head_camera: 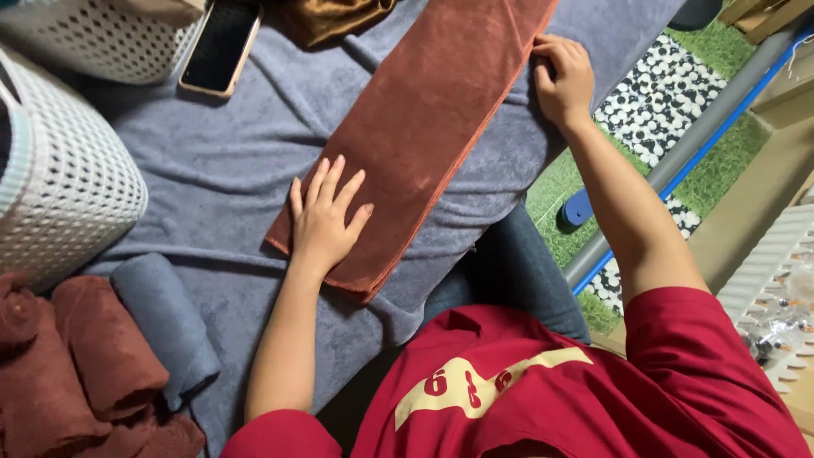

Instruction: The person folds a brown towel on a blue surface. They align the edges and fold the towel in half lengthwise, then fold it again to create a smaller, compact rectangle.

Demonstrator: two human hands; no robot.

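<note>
With the left hand (326, 220) pressed flat and open on the near end of the folded rust-brown towel (424, 127) lying on the grey blanket (229, 170), the right hand (561, 78), fingers curled pinching the far edge, should pull it taut so creases smooth evenly.

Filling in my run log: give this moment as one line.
left hand flat on rust towel | right hand pressing far edge | grey blanket beneath

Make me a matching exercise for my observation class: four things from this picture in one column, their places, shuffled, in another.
1. left hand
2. right hand
3. black smartphone with a tan case
4. rolled grey-blue towel

A. beside the rolled rust-red towels
B. flat on the near end of the long folded rust-brown towel
C. by the white perforated basket at the top
D. at that towel's far edge

Pairs: 1-B, 2-D, 3-C, 4-A
</note>
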